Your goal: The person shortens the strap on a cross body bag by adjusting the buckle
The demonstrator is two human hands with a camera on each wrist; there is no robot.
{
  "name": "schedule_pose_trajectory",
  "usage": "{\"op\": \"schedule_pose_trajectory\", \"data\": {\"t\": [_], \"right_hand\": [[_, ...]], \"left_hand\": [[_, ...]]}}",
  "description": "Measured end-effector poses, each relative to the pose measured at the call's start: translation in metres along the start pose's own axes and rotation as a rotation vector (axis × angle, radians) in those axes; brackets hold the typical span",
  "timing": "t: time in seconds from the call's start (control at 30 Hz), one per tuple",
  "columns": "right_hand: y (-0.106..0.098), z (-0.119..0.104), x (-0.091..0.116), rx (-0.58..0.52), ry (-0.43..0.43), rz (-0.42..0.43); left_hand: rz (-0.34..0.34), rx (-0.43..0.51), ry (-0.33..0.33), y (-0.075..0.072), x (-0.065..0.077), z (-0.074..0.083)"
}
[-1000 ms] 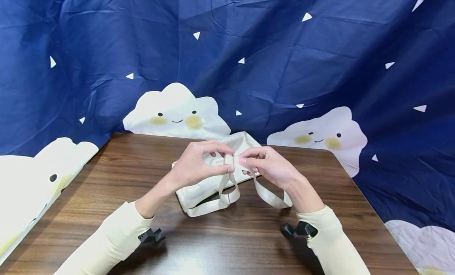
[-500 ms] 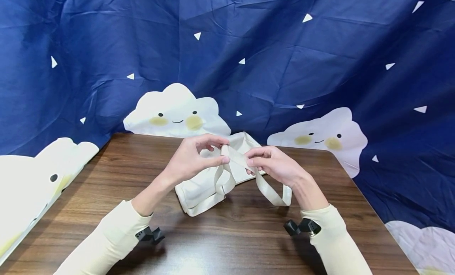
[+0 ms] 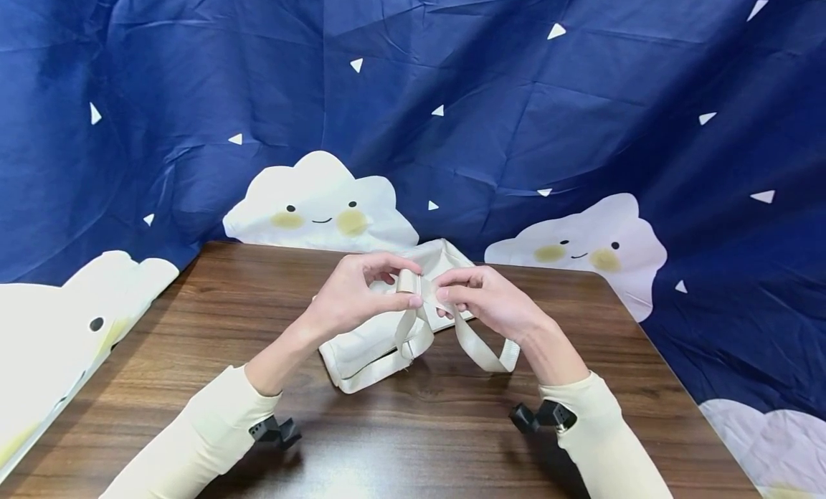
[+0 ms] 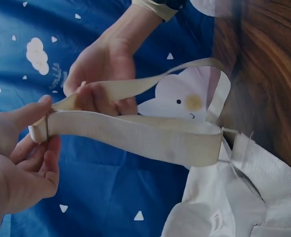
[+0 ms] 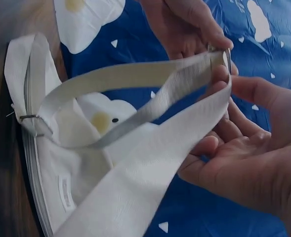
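Observation:
A white cloth bag [image 3: 361,345] with an off-white webbing strap [image 3: 480,350] lies on the table. Between thumb and fingers my left hand [image 3: 348,292] pinches the strap's thin metal slide buckle [image 4: 47,126], held up over the bag. A short loop of webbing bulges from the buckle's left side. Just to the right, my right hand [image 3: 490,302] pinches the strap between thumb and forefinger, close to the buckle. From there the strap hangs down in a curve. Lower down, a folded length of webbing runs through a metal ring [image 5: 29,117] at the bag's end.
The brown wooden table [image 3: 381,442] extends around the bag. A dark blue curtain [image 3: 490,90] with clouds and white triangles hangs behind its far edge. Black wrist cameras [image 3: 276,431] sit on both sleeves.
The hands first drew apart, stretching the strap between them, then came back together. The left hand went left and returned right. A webbing loop now stands out left of the buckle.

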State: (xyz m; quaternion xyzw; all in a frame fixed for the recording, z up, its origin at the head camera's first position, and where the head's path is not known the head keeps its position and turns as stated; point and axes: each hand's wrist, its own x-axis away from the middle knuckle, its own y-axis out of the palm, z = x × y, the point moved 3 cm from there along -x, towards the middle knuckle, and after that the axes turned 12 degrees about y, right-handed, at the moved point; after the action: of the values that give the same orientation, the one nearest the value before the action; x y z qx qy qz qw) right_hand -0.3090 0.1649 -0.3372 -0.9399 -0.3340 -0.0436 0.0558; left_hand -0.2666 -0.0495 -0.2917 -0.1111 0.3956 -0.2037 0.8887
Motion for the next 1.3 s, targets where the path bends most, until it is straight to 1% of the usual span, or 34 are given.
{"op": "schedule_pose_trajectory", "data": {"t": [0.1, 0.23, 0.33, 0.47, 0.63, 0.7, 0.77, 0.83, 0.9, 0.93, 1.03, 1.1, 1.13, 1.17, 1.23, 1.3], "right_hand": [[-0.006, 0.001, 0.001, -0.003, 0.018, -0.018], [-0.013, 0.002, 0.002, -0.006, 0.022, -0.015], [-0.013, 0.002, 0.001, -0.005, -0.006, -0.021], [-0.007, 0.002, -0.001, -0.013, -0.045, -0.063], [-0.006, 0.003, -0.003, -0.089, -0.083, -0.112], [-0.005, 0.003, -0.003, -0.114, -0.086, -0.115], [-0.001, 0.002, -0.004, -0.123, -0.083, -0.107], [0.003, 0.001, -0.004, -0.117, -0.059, -0.076], [0.008, -0.001, -0.004, -0.094, -0.027, -0.035], [0.01, -0.002, -0.004, -0.073, -0.007, -0.014], [0.015, -0.002, -0.004, 0.004, 0.046, 0.053], [0.018, -0.003, -0.004, 0.061, 0.058, 0.085], [0.018, -0.003, -0.003, 0.071, 0.059, 0.099], [0.019, -0.003, -0.003, 0.078, 0.057, 0.11], [0.019, -0.004, -0.002, 0.068, 0.052, 0.121], [0.019, -0.005, -0.001, 0.018, 0.044, 0.107]], "left_hand": [[0.013, -0.007, 0.016, -0.002, -0.001, 0.0], [0.017, 0.004, 0.03, -0.004, -0.002, 0.001], [0.006, 0.027, 0.012, -0.003, -0.001, 0.0], [-0.001, 0.064, -0.022, -0.001, 0.0, -0.003], [0.002, 0.148, -0.055, -0.001, 0.001, -0.006], [-0.001, 0.177, -0.064, -0.001, 0.001, -0.007], [-0.005, 0.183, -0.056, 0.0, 0.001, -0.007], [-0.005, 0.15, -0.039, 0.002, 0.001, -0.008], [-0.007, 0.08, 0.007, 0.003, 0.001, -0.015], [-0.012, 0.032, 0.039, 0.004, 0.001, -0.015], [-0.026, -0.111, 0.144, 0.008, 0.002, -0.026], [-0.041, -0.175, 0.194, 0.011, 0.002, -0.031], [-0.046, -0.191, 0.211, 0.012, 0.002, -0.03], [-0.049, -0.199, 0.219, 0.013, 0.003, -0.033], [-0.054, -0.206, 0.216, 0.014, 0.002, -0.029], [-0.054, -0.189, 0.206, 0.015, 0.002, -0.022]]}}
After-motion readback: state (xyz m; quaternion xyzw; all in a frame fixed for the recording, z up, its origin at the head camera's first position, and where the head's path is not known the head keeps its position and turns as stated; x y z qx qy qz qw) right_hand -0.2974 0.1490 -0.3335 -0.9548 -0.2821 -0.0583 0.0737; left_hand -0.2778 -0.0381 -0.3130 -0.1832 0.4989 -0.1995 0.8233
